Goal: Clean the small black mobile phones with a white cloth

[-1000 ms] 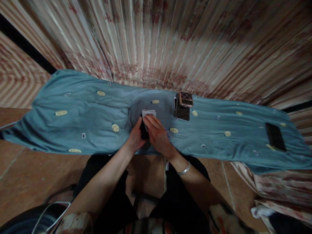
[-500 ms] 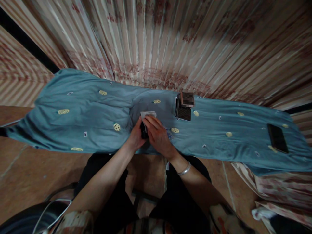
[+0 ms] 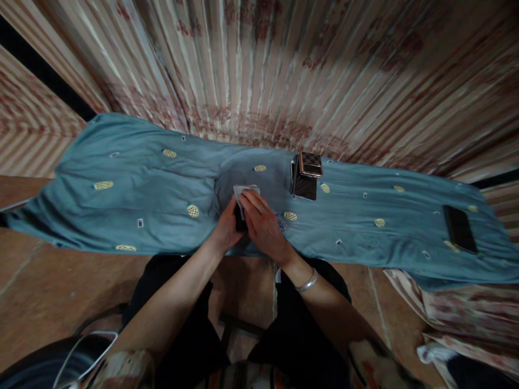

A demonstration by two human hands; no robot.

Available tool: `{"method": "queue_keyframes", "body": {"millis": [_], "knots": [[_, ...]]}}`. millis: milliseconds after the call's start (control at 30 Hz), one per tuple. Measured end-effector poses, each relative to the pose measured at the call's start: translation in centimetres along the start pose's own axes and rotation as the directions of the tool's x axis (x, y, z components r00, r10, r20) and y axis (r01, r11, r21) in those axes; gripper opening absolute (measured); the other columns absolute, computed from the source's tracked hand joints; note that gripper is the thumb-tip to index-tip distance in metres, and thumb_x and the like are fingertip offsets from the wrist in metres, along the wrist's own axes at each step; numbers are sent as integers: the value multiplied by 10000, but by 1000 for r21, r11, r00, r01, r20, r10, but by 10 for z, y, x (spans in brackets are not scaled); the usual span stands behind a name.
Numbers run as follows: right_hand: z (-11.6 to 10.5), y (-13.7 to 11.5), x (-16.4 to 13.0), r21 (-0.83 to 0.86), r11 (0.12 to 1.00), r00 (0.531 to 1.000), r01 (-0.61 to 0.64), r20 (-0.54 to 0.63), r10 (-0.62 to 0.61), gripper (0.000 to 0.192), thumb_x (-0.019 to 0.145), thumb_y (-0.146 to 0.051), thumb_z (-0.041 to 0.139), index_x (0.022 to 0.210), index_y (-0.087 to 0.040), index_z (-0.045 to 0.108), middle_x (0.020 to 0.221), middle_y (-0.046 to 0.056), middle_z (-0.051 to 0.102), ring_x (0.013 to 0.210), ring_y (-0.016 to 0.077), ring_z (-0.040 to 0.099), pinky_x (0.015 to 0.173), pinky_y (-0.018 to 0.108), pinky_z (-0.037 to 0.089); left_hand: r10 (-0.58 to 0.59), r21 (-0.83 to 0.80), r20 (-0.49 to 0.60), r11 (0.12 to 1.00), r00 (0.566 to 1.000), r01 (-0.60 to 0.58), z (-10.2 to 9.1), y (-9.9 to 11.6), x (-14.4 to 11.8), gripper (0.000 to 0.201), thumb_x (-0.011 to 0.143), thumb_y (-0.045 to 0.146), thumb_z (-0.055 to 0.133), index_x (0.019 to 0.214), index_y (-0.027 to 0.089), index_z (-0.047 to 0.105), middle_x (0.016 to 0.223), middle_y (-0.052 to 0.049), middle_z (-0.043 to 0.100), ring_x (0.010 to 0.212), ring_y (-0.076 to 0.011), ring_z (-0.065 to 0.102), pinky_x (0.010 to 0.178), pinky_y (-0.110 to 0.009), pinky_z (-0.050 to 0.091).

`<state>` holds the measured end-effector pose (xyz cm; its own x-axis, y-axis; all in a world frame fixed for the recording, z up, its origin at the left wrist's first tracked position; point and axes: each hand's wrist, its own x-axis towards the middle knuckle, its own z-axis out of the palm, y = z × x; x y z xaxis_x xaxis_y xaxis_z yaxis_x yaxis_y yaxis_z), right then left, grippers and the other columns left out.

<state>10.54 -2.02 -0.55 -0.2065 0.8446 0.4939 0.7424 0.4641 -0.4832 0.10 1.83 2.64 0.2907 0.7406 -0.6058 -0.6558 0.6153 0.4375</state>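
Close to the near edge of the cloth-covered table, both hands are together. My left hand [image 3: 228, 227] is closed around a black, phone-like object [image 3: 240, 220], mostly hidden by the fingers. My right hand [image 3: 264, 224] presses a folded pale grey wiping cloth [image 3: 240, 193] against that object, its fingers bent over the cloth. A shiny, see-through item [image 3: 281, 222], perhaps plastic wrapping, lies beside the right hand, partly covered by it.
Beyond my right hand, a checkered folding phone [image 3: 310, 164] stands half open on the blue tablecloth [image 3: 348, 216]. Far right lies a dark flat phone-like object [image 3: 460, 228]. A pleated curtain [image 3: 251, 70] hangs behind the table.
The view has shifted very slightly. Both hands stay almost in the same place, still holding the black object and the cloth.
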Motion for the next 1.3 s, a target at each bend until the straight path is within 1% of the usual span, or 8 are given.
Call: {"method": "queue_keyframes", "body": {"millis": [133,333,500,633,767,933,1100,1300], "knots": [[-1,0,-1,-9,1000,1000,-3,17,3,521,1031,-120,320,1496,-119,554,1504,148,599,1489,239,471,1265,484,409,-19,-49,-5,999,1000,19,1,0,-1,409,1083,277,386,1337,97,651,903,-48,778,887,-140,748,900,-213,570],[-3,3,2,-18,998,998,-55,11,55,520,1050,-148,318,1535,-100,499,1553,179,544,1521,252,423,1286,525,363,-44,-54,22,997,999,45,5,-3,-4,375,1074,308,417,1227,115,701,1030,-86,787,1050,-163,738,960,-215,543],[-1,-1,1,-36,999,999,-12,34,13,527,1036,-121,315,1521,-107,521,1520,163,579,1501,241,455,1280,499,379,-35,-46,-32,998,999,33,2,1,-2,346,1071,288,412,1121,144,723,830,-31,741,871,-146,731,844,-212,563],[0,-4,-2,-28,999,999,21,44,-20,532,1038,-118,299,1523,-103,518,1527,161,574,1513,237,436,1272,484,397,-14,-21,-36,1000,999,13,-2,3,0,336,1060,261,420,1157,159,726,742,5,702,753,-128,701,748,-201,557],[0,-1,-3,-26,1000,1000,14,18,-13,526,1050,-141,306,1542,-82,483,1545,180,550,1528,242,415,1284,492,374,-28,5,-18,1000,999,28,0,1,-1,337,1040,282,459,1230,172,713,830,-19,751,787,-148,715,729,-218,563],[1,2,-2,-41,999,1000,6,-23,-7,508,1070,-171,295,1512,-17,492,1565,225,515,1571,258,342,1306,501,331,-16,-22,-11,1000,1000,16,5,-1,-2,369,1054,303,439,1271,142,689,921,-48,784,902,-157,746,845,-230,585],[0,-4,-4,-27,1000,1000,6,26,-6,503,1071,-164,284,1501,-39,514,1556,205,537,1549,247,382,1298,490,356,-3,-19,-38,1000,999,2,5,4,-2,344,1061,254,418,1224,147,701,945,-38,789,962,-145,751,861,-209,578],[-1,-6,-5,-31,1000,999,-2,49,3,518,1062,-149,285,1529,-71,494,1572,177,526,1561,226,364,1312,466,330,4,-13,-18,1000,1000,-4,1,3,2,328,1040,248,452,1236,173,704,1000,-33,793,979,-158,748,862,-221,582]]}}
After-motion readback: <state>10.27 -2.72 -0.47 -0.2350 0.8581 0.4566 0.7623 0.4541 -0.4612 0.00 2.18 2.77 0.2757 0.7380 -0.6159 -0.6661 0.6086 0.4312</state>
